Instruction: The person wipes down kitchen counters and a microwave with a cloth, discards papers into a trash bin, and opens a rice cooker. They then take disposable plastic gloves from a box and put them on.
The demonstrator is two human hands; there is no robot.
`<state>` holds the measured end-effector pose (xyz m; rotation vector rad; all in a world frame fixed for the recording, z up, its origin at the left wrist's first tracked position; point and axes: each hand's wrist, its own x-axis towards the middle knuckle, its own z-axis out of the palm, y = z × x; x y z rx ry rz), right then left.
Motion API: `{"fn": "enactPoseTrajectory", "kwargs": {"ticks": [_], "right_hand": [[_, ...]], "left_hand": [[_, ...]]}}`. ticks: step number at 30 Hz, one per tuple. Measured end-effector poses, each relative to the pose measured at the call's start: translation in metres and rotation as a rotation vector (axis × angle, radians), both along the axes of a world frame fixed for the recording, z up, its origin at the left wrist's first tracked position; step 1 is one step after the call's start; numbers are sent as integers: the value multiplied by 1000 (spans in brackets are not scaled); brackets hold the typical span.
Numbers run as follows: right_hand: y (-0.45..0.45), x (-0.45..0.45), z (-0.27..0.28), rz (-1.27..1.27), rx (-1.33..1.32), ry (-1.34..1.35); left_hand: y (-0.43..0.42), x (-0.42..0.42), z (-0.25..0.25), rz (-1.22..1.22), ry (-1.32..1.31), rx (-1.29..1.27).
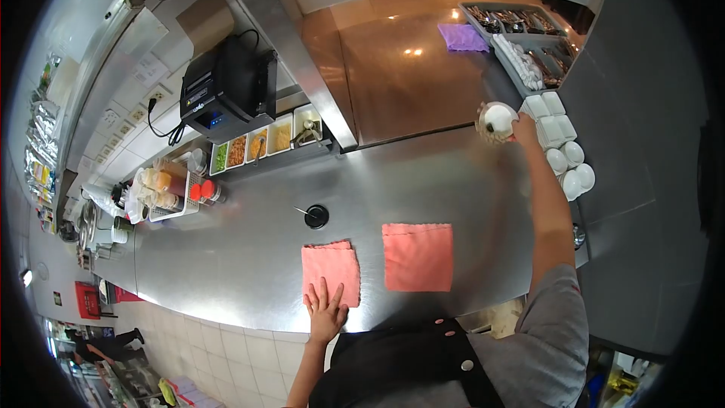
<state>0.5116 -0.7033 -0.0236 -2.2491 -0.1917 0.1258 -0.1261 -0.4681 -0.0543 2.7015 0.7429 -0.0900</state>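
My left hand [327, 316] lies with spread fingers on a folded pink cloth [331, 263] at the front of the steel counter [249, 257]. A second pink cloth [418, 257] is flat to its right. Between the left cloth and the printer is a small black dish [316, 216] with a thin handle sticking out. My right arm reaches far out to the right, where my right hand [521, 130] has its fingers closed at the edge of a round white dish [499, 118] with something dark on it. Stacked white dishes [553, 130] stand beside that hand.
Cutlery trays [521, 19] and a purple cloth [463, 38] are at the back right. A black printer [226, 94] hangs above food containers [258, 145]. Bottles fill a white basket [175, 200] at the left. Another person [102, 346] is far off at lower left.
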Motion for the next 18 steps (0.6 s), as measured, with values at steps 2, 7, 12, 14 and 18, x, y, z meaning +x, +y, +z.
{"fn": "enactPoseTrajectory", "kwargs": {"ticks": [2,7,12,14,18], "right_hand": [[6,16,-5,-41,80,144],[27,40,-36,-239,500,472],[36,39,-40,-311,877,496],[35,11,-38,-234,666,389],[62,-144,-42,71,315,-217]], "left_hand": [[-1,1,1,7,11,0],[-3,3,4,43,29,-8],[-4,8,3,55,37,-19],[-9,18,20,88,86,11],[25,44,10,252,-153,103]]}}
